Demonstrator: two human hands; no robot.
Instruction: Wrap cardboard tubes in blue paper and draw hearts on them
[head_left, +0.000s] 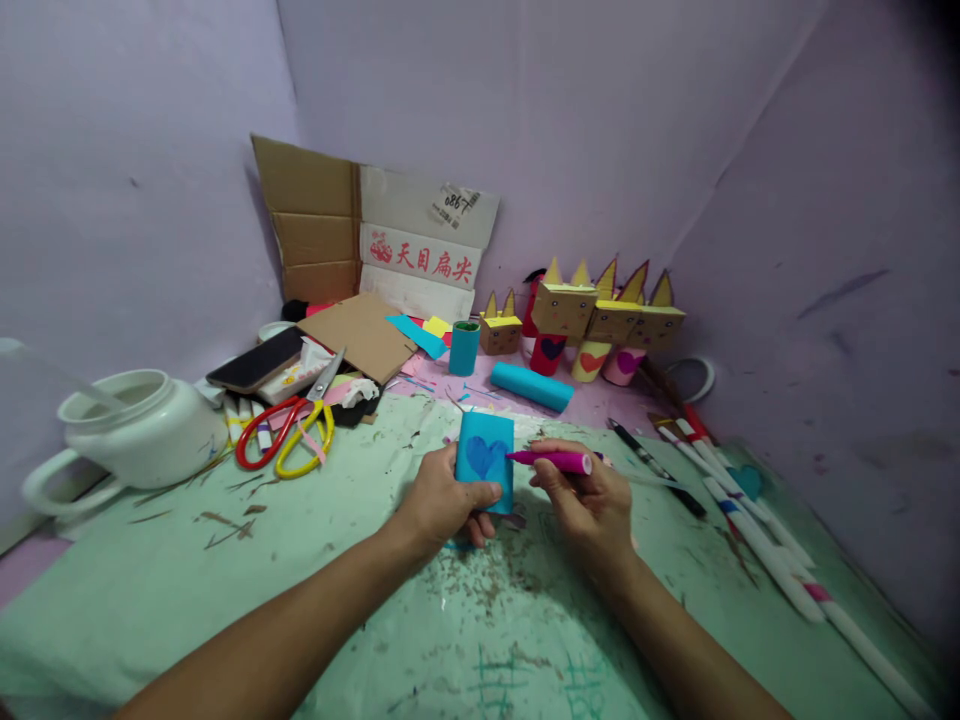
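My left hand point(446, 495) grips a blue paper-covered tube point(469, 435), thumb across its lower front and fingers underneath. A darker blue heart point(487, 458) shows on the side facing me. In my right hand point(592, 500) is a magenta marker point(551, 461), pinched between thumb and fingers. Its pointed end meets the right edge of the heart, though I cannot tell whether it presses on the paper. Beyond my hands, another blue roll point(532, 386) lies on its side, and a shorter blue tube point(464, 350) stands upright.
Red and yellow scissors point(285, 432), a phone point(257, 358) and a white pot point(142, 425) are at left. Cardboard-headed figures point(566, 310) line the back near an opened carton point(416, 250). A black pen point(656, 468) and several white markers point(765, 545) lie at right.
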